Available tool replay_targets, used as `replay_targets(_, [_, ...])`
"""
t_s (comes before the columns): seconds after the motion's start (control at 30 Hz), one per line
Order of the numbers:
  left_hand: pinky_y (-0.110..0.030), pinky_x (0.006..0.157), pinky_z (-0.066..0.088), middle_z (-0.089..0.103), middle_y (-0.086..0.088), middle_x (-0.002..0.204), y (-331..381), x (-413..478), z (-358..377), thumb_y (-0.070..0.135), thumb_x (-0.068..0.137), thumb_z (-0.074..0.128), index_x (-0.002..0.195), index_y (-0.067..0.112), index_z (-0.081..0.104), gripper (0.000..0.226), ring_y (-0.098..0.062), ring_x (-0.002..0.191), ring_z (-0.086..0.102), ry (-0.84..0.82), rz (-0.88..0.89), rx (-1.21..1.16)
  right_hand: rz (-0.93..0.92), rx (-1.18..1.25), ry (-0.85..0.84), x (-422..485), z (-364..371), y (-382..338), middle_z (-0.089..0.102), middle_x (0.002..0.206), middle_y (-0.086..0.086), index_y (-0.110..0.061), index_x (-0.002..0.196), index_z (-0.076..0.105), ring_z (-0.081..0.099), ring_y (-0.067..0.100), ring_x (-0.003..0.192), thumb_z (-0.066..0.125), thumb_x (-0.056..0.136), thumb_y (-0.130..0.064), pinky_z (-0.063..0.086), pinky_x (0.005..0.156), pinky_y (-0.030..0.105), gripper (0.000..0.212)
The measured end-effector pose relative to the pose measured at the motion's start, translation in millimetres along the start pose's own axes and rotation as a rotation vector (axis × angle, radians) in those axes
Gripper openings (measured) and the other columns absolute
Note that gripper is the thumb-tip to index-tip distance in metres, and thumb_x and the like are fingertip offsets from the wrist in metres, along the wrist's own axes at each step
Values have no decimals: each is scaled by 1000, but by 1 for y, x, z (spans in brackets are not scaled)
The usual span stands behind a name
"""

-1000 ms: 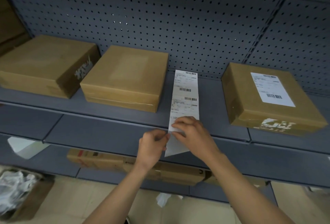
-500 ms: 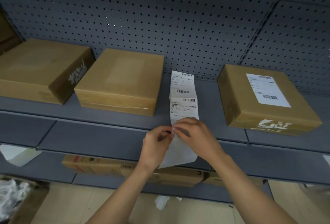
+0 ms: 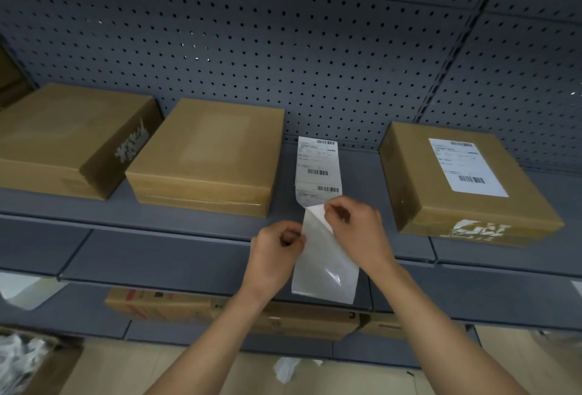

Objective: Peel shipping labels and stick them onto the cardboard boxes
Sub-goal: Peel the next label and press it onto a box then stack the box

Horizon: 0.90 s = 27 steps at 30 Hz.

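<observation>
Shipping labels [image 3: 318, 168] are lying as one white printed strip on the grey shelf [image 3: 189, 227], in the gap between the middle box [image 3: 208, 155] and the right box [image 3: 453, 180], with the long axis running from the pegboard [image 3: 283, 48] straight toward you. In the head view, your right hand [image 3: 356, 224] is pinching the lifted corner [image 3: 316, 210] of the nearest label. Your left hand [image 3: 274, 253], just beside it and a little lower, is pinching the left edge of the glossy backing [image 3: 327, 272], which is hanging bare over the shelf's front edge. The peel is looking barely begun, so you are probably pulling along the strip, away from yourself. The right box is already wearing a label. The middle box and the left box [image 3: 69, 139] are showing plain tops, and both are lying to the left of your grip, nearer your left hand. The label's curled corner is looking thin, so it may fold onto itself.
</observation>
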<state>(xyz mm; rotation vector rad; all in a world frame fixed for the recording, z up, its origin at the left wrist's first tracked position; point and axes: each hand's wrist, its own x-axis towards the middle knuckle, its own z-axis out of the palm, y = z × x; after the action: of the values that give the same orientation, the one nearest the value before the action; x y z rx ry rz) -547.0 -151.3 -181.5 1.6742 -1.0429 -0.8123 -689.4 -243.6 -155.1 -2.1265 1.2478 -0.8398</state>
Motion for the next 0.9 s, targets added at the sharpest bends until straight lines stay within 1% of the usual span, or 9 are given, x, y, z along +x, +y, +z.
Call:
replay_targets(0.03, [-22,69,54,73,12,76,2,0,-2,15,90,67,90,23,74,11,-1,74,68,2,-5,15,47,45,34,4,-3,-2,66,76,-17,-19,86,71,61,-3,73,63,92,-16,45,67,13,10])
replay_targets(0.1, [-17,69,54,73,13,78,6,0,-5,17,91,67,91,22,74,9,2,75,67,-6,-3,42,120,129,87,14,-8,-5,65,75,-19,-20,83,70,60,-5,74,62,91,-14,42,66,11,13])
replay_targets(0.27, [-8,63,48,71,11,76,8,0,-9,19,89,68,89,20,74,6,4,72,65,-27,-4,146,204,198,148,36,-20,-10,67,76,-6,-15,84,72,57,3,72,60,92,-14,42,64,14,14])
replay_targets(0.37, [-5,58,42,69,11,71,8,1,-12,17,88,68,85,19,74,6,5,66,62,-16,-9,221,222,186,151,46,-28,-10,65,75,-9,-15,84,72,55,2,70,58,92,-15,41,62,16,16])
replay_targets(0.47, [-4,55,40,67,13,69,8,2,-15,16,87,68,85,18,73,6,5,64,60,-21,-4,273,235,199,181,55,-36,-9,62,72,-10,-19,77,68,53,5,69,57,92,-14,40,62,20,19])
replay_targets(0.53, [-3,55,40,67,13,71,10,2,-17,15,88,68,86,17,73,6,1,67,61,-33,-6,291,253,209,215,60,-42,-9,61,72,-4,-15,75,67,50,8,69,56,91,-13,40,62,22,20])
replay_targets(0.63, [-3,55,40,67,12,72,12,2,-19,13,88,67,85,18,73,8,-2,69,62,-49,-9,308,257,202,263,68,-53,-11,62,76,6,-6,79,68,49,13,73,56,90,-13,38,61,23,18])
replay_targets(0.73, [-3,54,40,67,11,72,13,4,-19,12,88,67,84,18,74,9,1,68,60,-63,-14,337,275,199,325,75,-62,-11,68,85,14,-5,82,70,50,13,74,57,89,-14,39,62,23,18])
replay_targets(0.9, [-2,55,41,69,11,75,13,5,-18,14,88,68,88,17,76,9,2,70,62,-101,-26,355,323,232,395,78,-70,-10,67,82,7,-6,81,69,50,11,72,57,91,-15,40,60,19,18])
